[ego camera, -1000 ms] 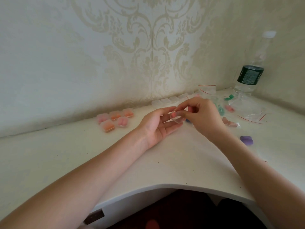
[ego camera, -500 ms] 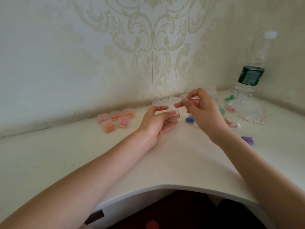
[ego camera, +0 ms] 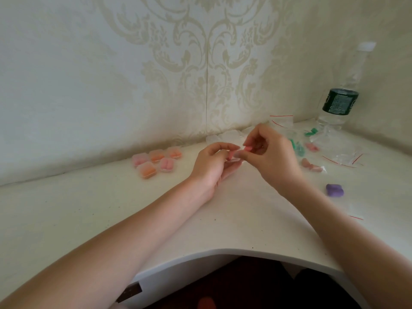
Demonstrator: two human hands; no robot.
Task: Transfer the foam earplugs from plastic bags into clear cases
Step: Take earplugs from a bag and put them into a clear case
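Already five filled cases (ego camera: 156, 161) sit grouped on the worktop (ego camera: 223, 219) to the left, holding pink and orange plugs. The left hand (ego camera: 211, 166) cradles a clear case (ego camera: 234, 160) in curled fingers, while the right hand (ego camera: 269, 152) pinches a pink earplug (ego camera: 248, 148) just above it. Bagged green plugs (ego camera: 297, 147), pink plugs (ego camera: 312, 147) and empty cases (ego camera: 225, 136) still wait, so I judge much remains.

Five filled cases (ego camera: 156, 161), one purple case (ego camera: 334, 190), one bottle (ego camera: 340, 103).
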